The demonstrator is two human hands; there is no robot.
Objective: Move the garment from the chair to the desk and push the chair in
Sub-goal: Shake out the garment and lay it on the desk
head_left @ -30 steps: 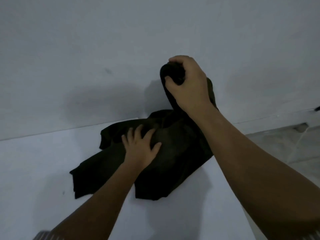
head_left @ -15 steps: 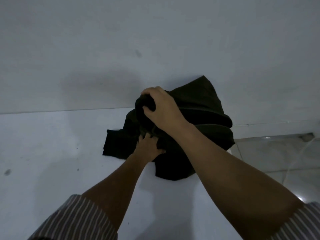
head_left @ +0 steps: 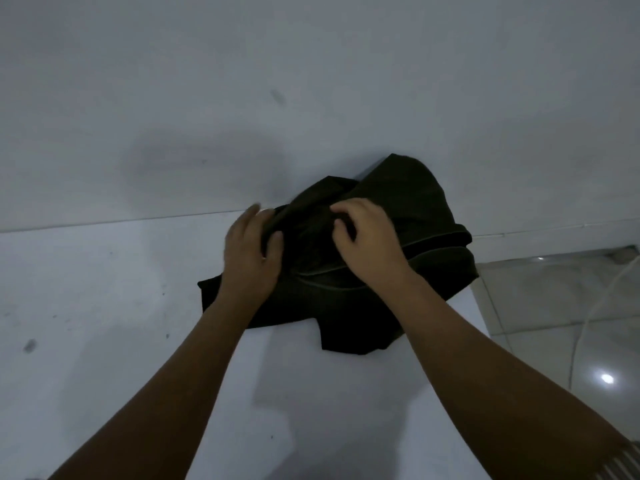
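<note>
1. Garment (head_left: pixel 363 271): dark, near-black cloth, crumpled in a heap, pale seam lines showing; lies on white worktop (head_left: pixel 104 306) at its far right corner, against the wall (head_left: pixel 311 81).
2. Left hand (head_left: pixel 251 252): grip spread, resting on heap's left side.
3. Right hand (head_left: pixel 369 237): fingers curled, pinching a fold on top.
4. Tiled floor (head_left: pixel 571 323) right of worktop.

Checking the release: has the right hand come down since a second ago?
Yes. The right hand, earlier raised against the wall gripping bunched cloth, now sits lower on the garment heaped at the desk back edge.
</note>
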